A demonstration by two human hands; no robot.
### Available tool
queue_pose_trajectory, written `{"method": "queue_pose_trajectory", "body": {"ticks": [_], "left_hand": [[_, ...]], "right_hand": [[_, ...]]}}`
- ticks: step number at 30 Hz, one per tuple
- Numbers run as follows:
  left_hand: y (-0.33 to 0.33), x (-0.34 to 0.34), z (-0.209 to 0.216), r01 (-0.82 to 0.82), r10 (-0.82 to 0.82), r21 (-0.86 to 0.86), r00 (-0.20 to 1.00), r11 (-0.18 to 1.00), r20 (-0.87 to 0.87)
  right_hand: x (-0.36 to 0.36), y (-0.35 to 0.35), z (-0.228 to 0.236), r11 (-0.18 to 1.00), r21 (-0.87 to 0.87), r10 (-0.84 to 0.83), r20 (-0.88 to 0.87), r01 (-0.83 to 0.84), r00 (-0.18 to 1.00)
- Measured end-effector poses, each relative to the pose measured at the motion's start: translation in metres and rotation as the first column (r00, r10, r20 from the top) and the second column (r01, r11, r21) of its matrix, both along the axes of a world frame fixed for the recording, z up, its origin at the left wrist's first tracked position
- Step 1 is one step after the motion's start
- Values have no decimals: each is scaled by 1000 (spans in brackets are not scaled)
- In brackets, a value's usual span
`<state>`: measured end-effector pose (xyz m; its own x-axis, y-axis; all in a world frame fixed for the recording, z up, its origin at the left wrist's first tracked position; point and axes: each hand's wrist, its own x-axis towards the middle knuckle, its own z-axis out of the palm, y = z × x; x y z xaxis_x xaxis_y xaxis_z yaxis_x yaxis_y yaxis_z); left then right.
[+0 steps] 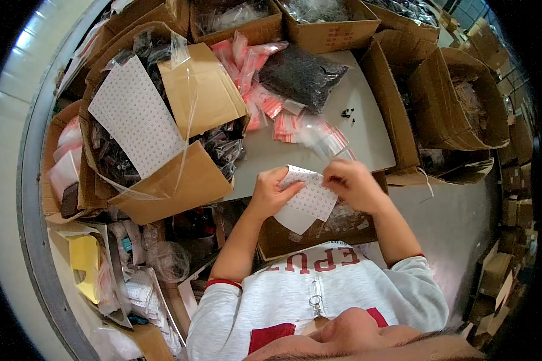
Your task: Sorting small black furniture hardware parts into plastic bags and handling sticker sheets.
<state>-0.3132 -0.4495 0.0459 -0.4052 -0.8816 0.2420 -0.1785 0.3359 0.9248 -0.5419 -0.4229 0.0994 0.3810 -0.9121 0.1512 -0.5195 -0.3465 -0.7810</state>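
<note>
In front of my chest is a folded white sheet of small printed stickers (310,194), its plain lower corner pointing down. My left hand (271,192) is closed on its left side, thumb on top. At the upper right edge, my right hand (352,185) is closed in a pinch against the sheet; its fingertips are partly hidden. Just beyond on the table lie small clear zip bags with red stripes (288,127) and a large clear bag of small black parts (304,75). A few loose black pieces (347,113) lie to the right of it.
A larger sticker sheet (137,114) rests on an open carton (202,171) of bagged black parts at left. More cartons (337,36) line the table's (367,90) far side and right (467,99). Below my hands is an open box (274,240) with clear bags.
</note>
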Motion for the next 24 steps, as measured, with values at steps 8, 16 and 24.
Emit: {"method": "queue_pose_trajectory", "body": {"ticks": [8,16,24], "left_hand": [[1,-4,0,1,0,46,1000,999,-14],[0,-1,-9,-26,26,22,999,999,-27],[-1,-6,-8,-3,9,-75,997,997,80]], "right_hand": [[-29,-15,-18,966,24,-244,-241,257,939],[-29,-18,-8,968,11,-229,-376,252,898],[-18,-51,-27,969,6,-236,-267,246,934]]}}
